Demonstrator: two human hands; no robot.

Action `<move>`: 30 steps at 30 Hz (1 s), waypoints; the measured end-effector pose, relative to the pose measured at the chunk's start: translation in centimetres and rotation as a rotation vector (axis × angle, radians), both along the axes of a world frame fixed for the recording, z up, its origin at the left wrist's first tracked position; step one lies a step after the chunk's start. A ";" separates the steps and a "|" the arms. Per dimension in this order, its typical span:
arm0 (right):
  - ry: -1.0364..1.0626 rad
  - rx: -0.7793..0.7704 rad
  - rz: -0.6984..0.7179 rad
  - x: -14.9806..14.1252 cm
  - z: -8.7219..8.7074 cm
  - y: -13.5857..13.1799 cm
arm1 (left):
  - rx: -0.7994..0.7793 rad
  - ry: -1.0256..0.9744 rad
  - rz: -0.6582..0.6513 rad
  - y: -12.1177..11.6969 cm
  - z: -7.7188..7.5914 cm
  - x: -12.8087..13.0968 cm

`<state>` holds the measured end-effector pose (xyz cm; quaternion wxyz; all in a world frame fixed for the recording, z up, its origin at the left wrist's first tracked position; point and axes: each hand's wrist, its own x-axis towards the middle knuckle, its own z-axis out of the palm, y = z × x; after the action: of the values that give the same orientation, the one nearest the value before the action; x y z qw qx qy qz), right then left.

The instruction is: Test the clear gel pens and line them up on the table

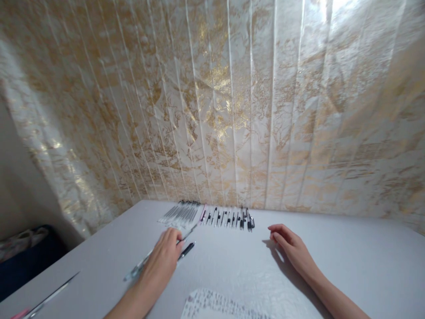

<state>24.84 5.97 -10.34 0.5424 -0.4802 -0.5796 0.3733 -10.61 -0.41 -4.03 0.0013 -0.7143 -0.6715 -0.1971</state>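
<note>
My left hand (165,251) is low over the table, thumb and fingers closed on a slim clear pen (190,232). That pen slants from lower left to upper right, its middle hidden by the hand. A black pen (187,250) lies just right of the fingers, partly covered by them. My right hand (289,247) hovers over the table at the right, fingers loosely bent, thumb a little apart, nothing between them. Beyond the hands lies a row of clear pens with black caps (229,218), with a pink pen (202,213) at its left end.
A bundle of thin dark refills or sticks (181,213) lies at the back left of the white table (348,252). A printed sheet or pouch (212,303) is at the near edge. A long thin item with pink (49,297) lies front left. A gold-patterned curtain (212,110) hangs behind.
</note>
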 end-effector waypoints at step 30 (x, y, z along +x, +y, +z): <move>0.151 -0.273 0.039 -1.5 0.4 -0.6 | -0.245 -0.516 -0.363 4.9 -4.3 12.4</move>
<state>23.30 5.34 -9.96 0.5067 -0.5087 -0.4902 0.4941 1.80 4.53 -8.32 -0.2896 -0.7437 -0.5303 -0.2862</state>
